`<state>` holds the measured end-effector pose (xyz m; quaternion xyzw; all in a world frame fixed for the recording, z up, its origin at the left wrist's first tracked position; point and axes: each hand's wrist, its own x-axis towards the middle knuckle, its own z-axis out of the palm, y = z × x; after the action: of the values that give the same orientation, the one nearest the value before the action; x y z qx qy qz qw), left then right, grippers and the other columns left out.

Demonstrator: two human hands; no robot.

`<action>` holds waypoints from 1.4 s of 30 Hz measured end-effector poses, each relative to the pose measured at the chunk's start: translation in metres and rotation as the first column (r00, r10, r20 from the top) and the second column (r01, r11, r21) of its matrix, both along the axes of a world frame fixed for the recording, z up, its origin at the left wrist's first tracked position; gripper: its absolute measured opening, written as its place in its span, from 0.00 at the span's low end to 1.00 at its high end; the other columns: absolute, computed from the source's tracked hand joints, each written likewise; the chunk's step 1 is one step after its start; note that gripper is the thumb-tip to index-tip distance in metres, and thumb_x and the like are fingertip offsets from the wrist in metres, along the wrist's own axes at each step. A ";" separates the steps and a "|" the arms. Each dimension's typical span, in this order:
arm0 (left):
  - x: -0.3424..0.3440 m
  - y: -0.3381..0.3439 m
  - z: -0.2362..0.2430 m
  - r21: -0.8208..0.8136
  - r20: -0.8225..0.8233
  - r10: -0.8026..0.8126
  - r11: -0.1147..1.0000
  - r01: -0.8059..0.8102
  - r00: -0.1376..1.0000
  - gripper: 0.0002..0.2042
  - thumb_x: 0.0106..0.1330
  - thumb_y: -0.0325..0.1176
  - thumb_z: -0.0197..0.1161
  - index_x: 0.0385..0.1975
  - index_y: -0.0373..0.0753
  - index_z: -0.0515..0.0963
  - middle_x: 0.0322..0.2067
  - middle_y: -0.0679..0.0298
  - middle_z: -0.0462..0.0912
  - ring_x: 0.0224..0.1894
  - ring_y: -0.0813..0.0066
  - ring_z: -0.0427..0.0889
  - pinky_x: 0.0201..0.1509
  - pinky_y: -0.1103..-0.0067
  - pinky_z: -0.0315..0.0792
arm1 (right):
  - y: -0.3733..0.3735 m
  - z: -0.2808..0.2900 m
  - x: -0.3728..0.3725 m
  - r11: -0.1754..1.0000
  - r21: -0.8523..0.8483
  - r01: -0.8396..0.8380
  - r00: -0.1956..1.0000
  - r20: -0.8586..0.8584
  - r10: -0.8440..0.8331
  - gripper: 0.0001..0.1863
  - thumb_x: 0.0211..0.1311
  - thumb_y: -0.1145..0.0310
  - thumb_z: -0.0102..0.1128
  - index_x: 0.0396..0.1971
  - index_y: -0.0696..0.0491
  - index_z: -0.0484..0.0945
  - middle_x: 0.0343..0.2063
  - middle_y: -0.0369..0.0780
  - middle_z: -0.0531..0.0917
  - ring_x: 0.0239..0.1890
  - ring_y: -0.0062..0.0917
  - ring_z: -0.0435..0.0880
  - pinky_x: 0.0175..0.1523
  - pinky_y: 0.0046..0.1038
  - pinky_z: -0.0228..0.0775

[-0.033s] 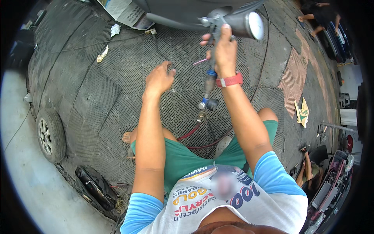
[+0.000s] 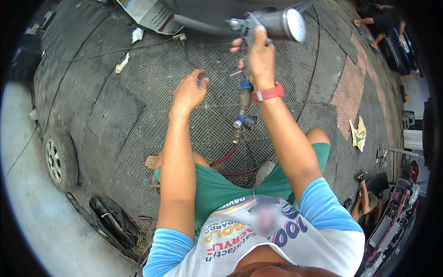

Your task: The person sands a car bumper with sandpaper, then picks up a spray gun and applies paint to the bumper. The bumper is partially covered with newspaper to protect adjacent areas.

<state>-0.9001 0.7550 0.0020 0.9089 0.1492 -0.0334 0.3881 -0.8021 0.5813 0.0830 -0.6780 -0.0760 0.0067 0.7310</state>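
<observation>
Grey metallic spray gun (image 2: 272, 24) with cylindrical cup, joined to a red flexible hose (image 2: 226, 157), is held near a curved dark-grey panel (image 2: 203, 25) by the right hand (image 2: 262, 62), fingers wrapped, while the empty left hand (image 2: 190, 90), half-curled, hangs over grey ribbed floor matting (image 2: 157, 106).

The head view looks from above the wearer's own shirt (image 2: 318, 244), facing steeply down and outward. It sits closest to the shirt, which looms large at the near side. The left hand (image 2: 189, 93) and the right hand (image 2: 261, 62) lie farther out, around and beyond the middle. The wide fisheye reach takes in a grey curved panel (image 2: 198, 10) at the far side, a wheel (image 2: 60, 159) at left and a co-worker (image 2: 368, 203) at right. A pale strip of ground (image 2: 23, 152) bends along the left rim.
</observation>
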 end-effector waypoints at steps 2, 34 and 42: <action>0.004 -0.003 0.012 -0.234 0.101 0.062 0.972 -0.037 0.993 0.23 0.76 0.44 0.58 0.65 0.39 0.76 0.57 0.51 0.85 0.60 0.56 0.84 0.66 0.66 0.74 | 0.017 -0.001 0.005 0.983 0.069 -0.169 0.984 -0.050 0.173 0.39 0.80 0.37 0.40 0.57 0.62 0.77 0.36 0.48 0.89 0.37 0.28 0.91 0.21 0.22 0.74; -0.074 -0.074 -0.022 -0.492 -0.512 -0.680 0.733 0.470 0.524 0.20 0.75 0.33 0.51 0.59 0.25 0.73 0.31 0.51 0.90 0.28 0.66 0.91 0.39 0.69 0.84 | -0.101 -0.176 0.028 0.803 -0.264 0.535 0.800 0.463 -0.381 0.28 0.82 0.53 0.47 0.67 0.59 0.74 0.38 0.44 0.88 0.38 0.28 0.87 0.47 0.31 0.79; -0.074 -0.081 -0.003 -0.625 -0.336 -0.690 0.673 0.395 0.641 0.18 0.69 0.38 0.54 0.32 0.29 0.86 0.26 0.52 0.90 0.29 0.62 0.92 0.41 0.68 0.85 | 0.026 -0.251 -0.012 0.768 -0.384 0.513 0.789 0.564 -0.244 0.16 0.70 0.62 0.60 0.47 0.60 0.83 0.43 0.55 0.87 0.48 0.58 0.83 0.57 0.52 0.72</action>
<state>-0.9743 0.6740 -0.0014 0.7268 -0.0518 -0.4485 0.5176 -0.8146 0.6070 -0.1679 -0.8292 -0.1076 -0.2951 0.4624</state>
